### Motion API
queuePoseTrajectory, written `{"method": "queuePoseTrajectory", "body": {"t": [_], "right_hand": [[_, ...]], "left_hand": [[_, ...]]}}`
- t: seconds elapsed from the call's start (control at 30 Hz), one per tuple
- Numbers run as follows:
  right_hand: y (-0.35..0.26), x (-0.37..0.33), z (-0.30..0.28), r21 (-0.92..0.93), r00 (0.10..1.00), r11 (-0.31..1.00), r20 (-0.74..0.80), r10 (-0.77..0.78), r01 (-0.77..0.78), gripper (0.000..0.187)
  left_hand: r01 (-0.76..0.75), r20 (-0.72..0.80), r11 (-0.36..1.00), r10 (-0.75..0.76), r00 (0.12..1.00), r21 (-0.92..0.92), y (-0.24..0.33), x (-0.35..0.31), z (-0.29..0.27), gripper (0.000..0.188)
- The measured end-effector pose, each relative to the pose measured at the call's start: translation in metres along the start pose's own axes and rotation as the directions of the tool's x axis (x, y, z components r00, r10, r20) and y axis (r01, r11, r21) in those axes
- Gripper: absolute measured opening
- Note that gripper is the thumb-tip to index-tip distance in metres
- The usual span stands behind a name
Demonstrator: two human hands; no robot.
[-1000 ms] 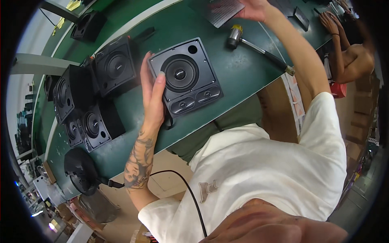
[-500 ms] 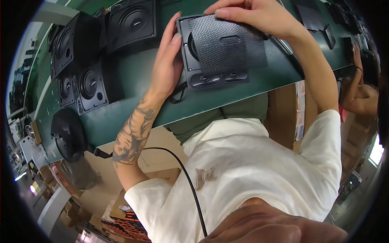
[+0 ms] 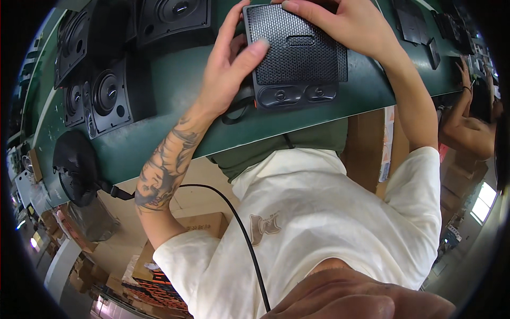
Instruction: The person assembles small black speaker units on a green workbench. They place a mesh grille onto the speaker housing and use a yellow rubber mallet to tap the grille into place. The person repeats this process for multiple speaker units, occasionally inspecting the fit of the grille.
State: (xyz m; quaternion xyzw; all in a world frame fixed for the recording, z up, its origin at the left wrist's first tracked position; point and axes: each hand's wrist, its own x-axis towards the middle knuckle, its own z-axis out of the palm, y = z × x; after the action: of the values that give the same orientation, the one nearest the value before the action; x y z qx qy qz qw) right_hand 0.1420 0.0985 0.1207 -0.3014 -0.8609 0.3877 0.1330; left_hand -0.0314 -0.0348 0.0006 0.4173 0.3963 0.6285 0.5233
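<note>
A black speaker (image 3: 297, 95) lies face up on the green table, with two small round drivers in the strip along its near edge. A black mesh grille (image 3: 303, 53) covers most of its front and juts out at the right, slightly askew. My left hand (image 3: 234, 69) is closed around the speaker's left side, its thumb pressing on the grille's left edge. At the far right corner, my right hand (image 3: 350, 24) grips the grille, thumb on top; its other fingers are partly hidden.
Several black speakers without grilles (image 3: 109, 95) stand at the left of the green table (image 3: 175, 95). A black mesh pouch (image 3: 74, 167) sits by the near left edge. A black cable (image 3: 234, 207) crosses my shirt. At the far right is another person's arm (image 3: 462, 106).
The grille has shifted left over the speaker, covering the large driver that showed before. My left thumb has moved from the speaker's rim onto the grille.
</note>
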Motion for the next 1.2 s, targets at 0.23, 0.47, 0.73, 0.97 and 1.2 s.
{"method": "queuePoseTrajectory", "body": {"t": [0.23, 0.47, 0.73, 0.97, 1.2], "right_hand": [[0.004, -0.019, 0.006, -0.385, 0.943, 0.892, -0.132, -0.306, 0.235, 0.030], [-0.008, -0.032, 0.011, -0.527, 0.850, 0.685, 0.159, -0.502, 0.503, 0.080], [0.018, -0.027, 0.012, -0.619, 0.790, 0.531, 0.264, -0.553, 0.578, 0.079], [-0.004, -0.032, 0.011, -0.614, 0.827, 0.563, 0.321, -0.462, 0.553, 0.079], [-0.010, -0.051, 0.015, -0.654, 0.859, 0.568, 0.290, -0.422, 0.500, 0.083]], "left_hand": [[-0.035, -0.088, 0.989, 0.048, 0.995, 0.142, -0.002, -0.002, 0.002, 0.067], [0.003, -0.058, 0.999, -0.006, 0.998, -0.042, 0.001, -0.002, 0.005, 0.069], [0.012, 0.059, 0.999, -0.009, 0.998, -0.049, 0.004, -0.001, 0.003, 0.077], [-0.056, 0.034, 0.998, 0.054, 0.998, 0.039, -0.009, 0.000, -0.003, 0.082], [-0.260, -0.002, 0.946, 0.266, 0.964, 0.194, -0.013, 0.006, 0.005, 0.063]]}}
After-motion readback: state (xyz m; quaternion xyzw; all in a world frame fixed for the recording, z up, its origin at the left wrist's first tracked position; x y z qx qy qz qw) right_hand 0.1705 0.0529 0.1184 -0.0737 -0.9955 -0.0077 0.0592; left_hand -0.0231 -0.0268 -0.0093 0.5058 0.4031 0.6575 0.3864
